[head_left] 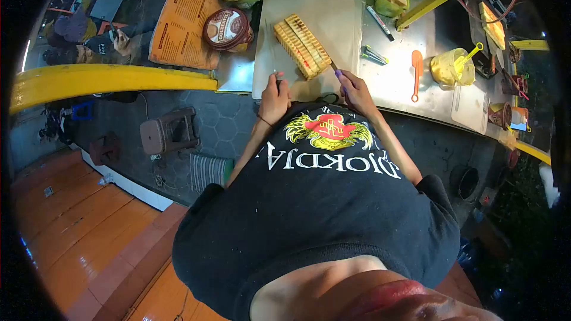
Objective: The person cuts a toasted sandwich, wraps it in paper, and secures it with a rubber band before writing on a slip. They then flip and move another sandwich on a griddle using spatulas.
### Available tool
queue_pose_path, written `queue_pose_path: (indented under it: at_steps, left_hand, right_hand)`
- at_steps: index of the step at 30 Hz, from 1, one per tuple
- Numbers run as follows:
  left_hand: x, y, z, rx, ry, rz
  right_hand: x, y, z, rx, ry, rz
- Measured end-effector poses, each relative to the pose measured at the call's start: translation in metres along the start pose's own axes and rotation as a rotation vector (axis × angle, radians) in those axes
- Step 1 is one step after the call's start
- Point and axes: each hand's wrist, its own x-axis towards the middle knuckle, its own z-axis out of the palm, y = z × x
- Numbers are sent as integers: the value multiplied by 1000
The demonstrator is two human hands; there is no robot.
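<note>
Grip of the right hand [355, 90]: fingers closed around 1 purple-handled tool [340, 75], its far end at the toasted bread [302, 46]. The left hand [275, 98] is curled at the near edge of the cutting board [339, 15]; its hold cannot be told. Toasted bread lies about mid-board. Left of the board: 1 lidded brown tub [228, 27]. Right: 1 orange spatula [416, 71], 1 yellow-smeared container [441, 72].

A brown stool [156, 137] stands on grey hexagonal paving [217, 119] (glossy orange tiles [83, 220] nearby).
</note>
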Motion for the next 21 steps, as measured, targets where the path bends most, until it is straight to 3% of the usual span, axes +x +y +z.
queue_pose_path:
  at_steps: [3, 5, 10, 12, 17, 19, 20, 21]
  left_hand:
    - [-12, 0, -6, 65, 100, -99]
    - [-7, -26, -4, 23, -15, -165]
    - [18, -11, 47, -209, -81, -142]
    - [42, -31, 63, -141, -69, 33]
    - [82, 8, 54, -163, -170, 2]
    - [88, 17, 40, 125, -77, 69]
    - [104, -20, 31, 264, 32, 245]
    - [112, -49, 27, 271, 33, 260]
  right_hand:
    - [1, 8, 1, 8, 20, 17]
    - [2, 20, 7, 11, 17, -6]
    - [-7, -3, 27, -44, 47, -36]
    - [10, 2, 15, -134, 103, -107]
    - [52, -18, -25, -464, 261, -309]
    - [54, -20, -38, -503, 336, -300]
    - [57, -23, -43, -548, 402, -299]
    - [60, -24, -45, -542, 412, -311]
